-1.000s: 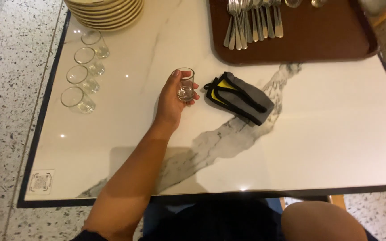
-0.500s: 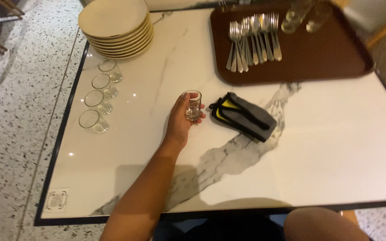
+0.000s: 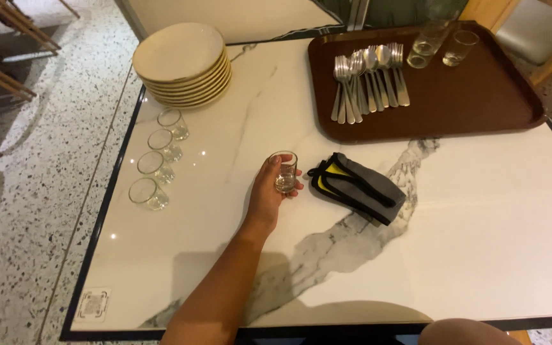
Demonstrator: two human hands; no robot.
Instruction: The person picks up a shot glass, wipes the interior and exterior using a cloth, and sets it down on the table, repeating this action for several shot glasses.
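Here the left hand [image 3: 268,195] has its grip wrapped around a small clear glass [image 3: 285,172], standing upright on the white marble tabletop [image 3: 480,223], just beside a folded grey and yellow cloth [image 3: 356,187]. Four more glasses [image 3: 160,167] line the left edge below stacked plates [image 3: 182,64]. The right hand is out of sight.

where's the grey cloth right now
In the head view the grey cloth lies folded on the marble table near the middle, just right of the glass in the left hand, below the brown tray.
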